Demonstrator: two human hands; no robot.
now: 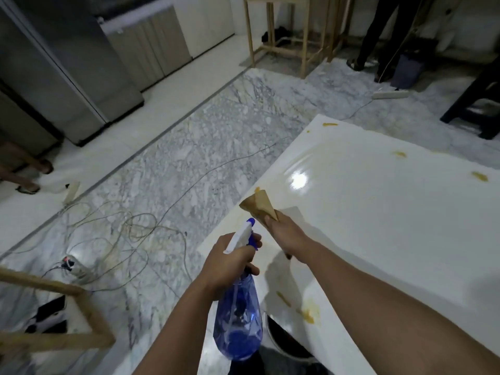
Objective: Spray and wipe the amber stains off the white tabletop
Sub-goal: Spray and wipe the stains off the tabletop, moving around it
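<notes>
Gripping the neck of a translucent blue plastic spray bottle (pixel 238 320), my left hand (pixel 230 262) keeps a finger on the trigger, nozzle pointing forward. My right hand (pixel 286 234) pinches a folded, amber-stained paper cloth (pixel 258 205), arm stretched over the glossy white tabletop (pixel 378 226). Amber stains (pixel 308 312) lie near the front edge, others (pixel 479 175) far right. Tangled cables (pixel 121 234) lie on the grey marble floor (pixel 216 136).

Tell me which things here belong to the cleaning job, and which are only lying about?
For the job: spray bottle in left hand; brown cloth in right hand; amber stains; white tabletop.

Lying about: floor cables; power strip; wooden stool.
</notes>
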